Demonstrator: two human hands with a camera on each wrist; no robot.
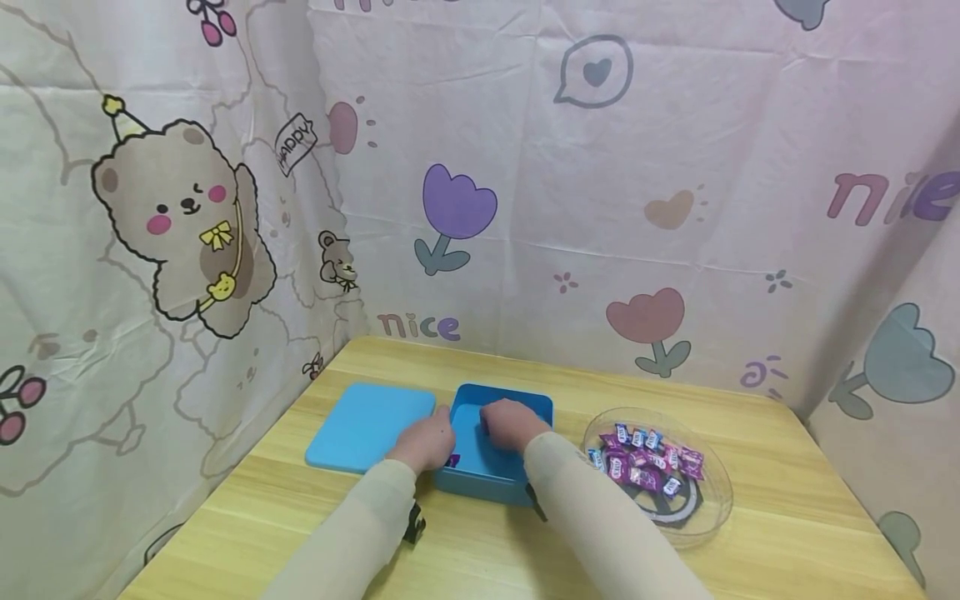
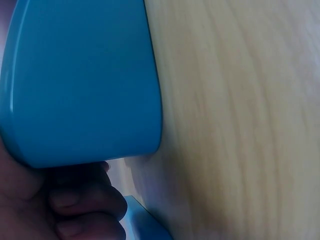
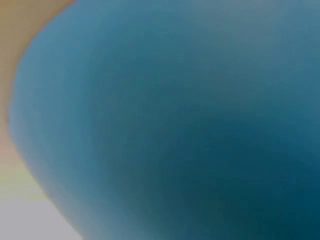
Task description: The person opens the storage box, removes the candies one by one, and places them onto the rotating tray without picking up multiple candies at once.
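A blue open-topped plastic box stands on the table. My left hand grips its left side; in the left wrist view the curled fingers lie against the box wall. My right hand reaches down inside the box, fingers curled, with a bit of a purple-wrapped candy showing at the fingertips. Another purple-wrapped candy lies in the near left corner of the box. The right wrist view holds only the blurred blue box wall, and the right hand is hidden there.
Left of the box lies a flat blue lid. To the right, beside my right forearm, a clear round tray holds several purple, pink and blue wrapped candies. Printed cloth hangs behind the wooden table.
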